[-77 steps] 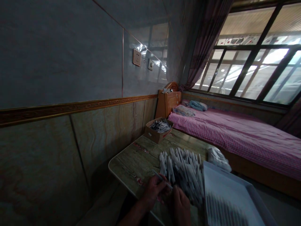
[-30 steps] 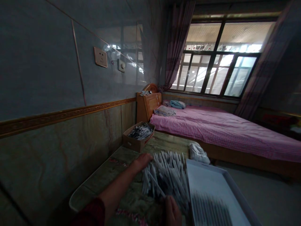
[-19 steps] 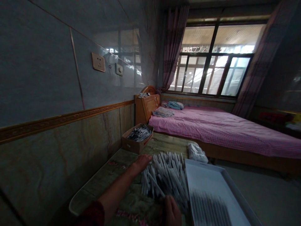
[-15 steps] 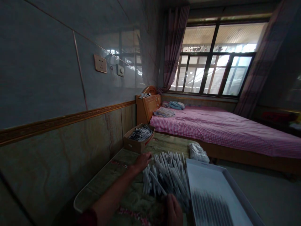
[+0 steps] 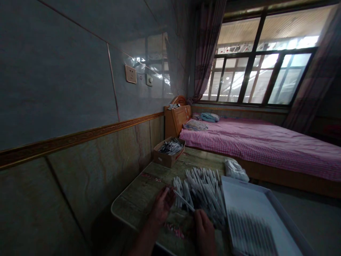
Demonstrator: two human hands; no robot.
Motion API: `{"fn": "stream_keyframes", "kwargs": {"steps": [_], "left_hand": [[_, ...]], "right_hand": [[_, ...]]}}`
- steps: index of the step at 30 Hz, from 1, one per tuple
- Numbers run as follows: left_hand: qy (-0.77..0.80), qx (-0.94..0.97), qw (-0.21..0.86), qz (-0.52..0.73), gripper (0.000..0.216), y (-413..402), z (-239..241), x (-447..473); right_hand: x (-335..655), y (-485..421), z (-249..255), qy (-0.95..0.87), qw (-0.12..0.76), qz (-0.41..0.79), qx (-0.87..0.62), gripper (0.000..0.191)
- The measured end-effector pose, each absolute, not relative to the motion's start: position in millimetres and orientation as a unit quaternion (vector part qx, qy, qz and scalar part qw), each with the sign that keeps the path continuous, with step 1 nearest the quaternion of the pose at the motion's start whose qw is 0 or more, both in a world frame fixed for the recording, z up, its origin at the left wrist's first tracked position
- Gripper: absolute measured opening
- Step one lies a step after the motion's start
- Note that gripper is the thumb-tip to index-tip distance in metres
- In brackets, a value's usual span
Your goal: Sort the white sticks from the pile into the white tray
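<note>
A heap of several white pen tubes (image 5: 204, 190) lies on a small wood-patterned table (image 5: 144, 193). My left hand (image 5: 163, 206) rests at the heap's near left edge, fingers curled around one white tube (image 5: 183, 200) that sticks out toward my right hand. My right hand (image 5: 204, 227) is closed at the near edge of the heap, its fingertips at the other end of that tube. A white tray (image 5: 247, 202) to the right holds a row of tubes at its near end.
A cardboard box (image 5: 168, 152) with dark pen parts stands at the table's far corner, a white plastic bag (image 5: 234, 170) beside the heap. A bed with a pink checked cover (image 5: 261, 145) runs behind, under a window (image 5: 255, 78). A tiled wall (image 5: 66, 106) is at left.
My left hand has drawn back from the far left of the heap toward me, now with a single tube in it. My right hand has come up to meet the tube. The camera shifted left.
</note>
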State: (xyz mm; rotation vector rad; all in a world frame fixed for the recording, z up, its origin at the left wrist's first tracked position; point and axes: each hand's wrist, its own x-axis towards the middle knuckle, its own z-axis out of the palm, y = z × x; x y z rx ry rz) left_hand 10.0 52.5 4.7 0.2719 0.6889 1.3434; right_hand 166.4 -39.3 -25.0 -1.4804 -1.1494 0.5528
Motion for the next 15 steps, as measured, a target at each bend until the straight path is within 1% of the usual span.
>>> {"fn": "stream_keyframes", "kwargs": {"steps": [3,7,15], "left_hand": [[0.304,0.117,0.719,0.614,0.013,46,0,10],[0.308,0.146,0.711,0.616,0.008,42,-2,8],[0.305,0.175,0.696,0.625,0.017,36,-3,8]], "right_hand": [[164,-41,-23,-0.512,0.538,0.23,-0.629,0.043],[161,-44,-19,-0.523,0.528,0.208,-0.636,0.046],[158,-48,-10,-0.532,0.51,0.201,-0.645,0.049]]}}
